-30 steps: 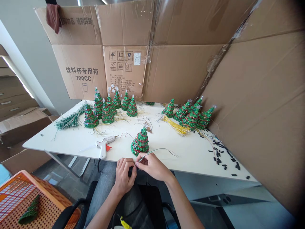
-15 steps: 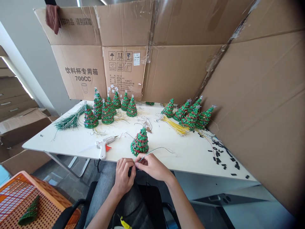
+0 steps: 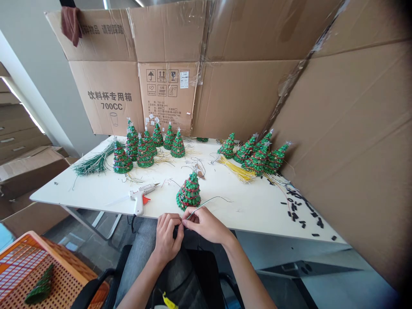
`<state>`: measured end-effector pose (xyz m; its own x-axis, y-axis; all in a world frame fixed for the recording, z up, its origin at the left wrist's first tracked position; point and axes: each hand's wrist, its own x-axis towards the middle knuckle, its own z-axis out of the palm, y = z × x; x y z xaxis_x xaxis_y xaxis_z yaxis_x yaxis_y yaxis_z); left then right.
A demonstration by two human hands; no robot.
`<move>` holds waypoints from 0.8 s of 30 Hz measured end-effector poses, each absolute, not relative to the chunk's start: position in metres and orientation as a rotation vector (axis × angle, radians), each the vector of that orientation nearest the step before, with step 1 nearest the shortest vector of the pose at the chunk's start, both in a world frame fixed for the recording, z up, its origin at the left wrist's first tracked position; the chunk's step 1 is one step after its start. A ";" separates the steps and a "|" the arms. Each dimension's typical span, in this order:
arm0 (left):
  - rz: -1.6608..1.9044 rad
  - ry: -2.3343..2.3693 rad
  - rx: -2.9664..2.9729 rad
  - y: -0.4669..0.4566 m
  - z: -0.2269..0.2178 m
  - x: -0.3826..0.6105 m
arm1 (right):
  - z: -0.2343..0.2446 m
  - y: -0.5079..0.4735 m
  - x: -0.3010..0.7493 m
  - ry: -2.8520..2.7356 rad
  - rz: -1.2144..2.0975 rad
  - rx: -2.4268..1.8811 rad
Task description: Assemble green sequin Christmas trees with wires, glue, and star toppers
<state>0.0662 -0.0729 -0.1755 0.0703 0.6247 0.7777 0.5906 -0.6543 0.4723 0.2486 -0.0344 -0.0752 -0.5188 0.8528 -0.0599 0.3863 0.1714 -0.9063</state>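
My right hand [image 3: 206, 224] pinches a thin pale green wire [image 3: 208, 201], whose free end curves out to the right over the table edge. Close against it, my left hand [image 3: 168, 237] is closed, fingertips meeting the right ones; a small dark bit shows between its fingers, too hidden to name. Just beyond both hands, a small green Christmas tree [image 3: 188, 193] with red garland and a clear star stands upright on the white table [image 3: 222, 214]. A white glue gun [image 3: 139, 200] with an orange trigger rests left of the tree.
Several decorated trees [image 3: 144, 152] stand at the back left beside a green wire bundle [image 3: 96, 161]. More trees [image 3: 257, 159] lean at the right, near yellow wires [image 3: 236, 169] and black pieces [image 3: 294, 210]. Cardboard walls [image 3: 244, 94] enclose the table. An orange basket [image 3: 54, 249] sits lower left.
The wire's free end has shifted slightly left and down. Both hands keep nearly the same place and grip.
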 end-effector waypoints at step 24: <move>1.642 1.321 2.287 -0.075 -0.175 0.065 | -0.068 -0.034 0.256 -2.002 1.291 -1.168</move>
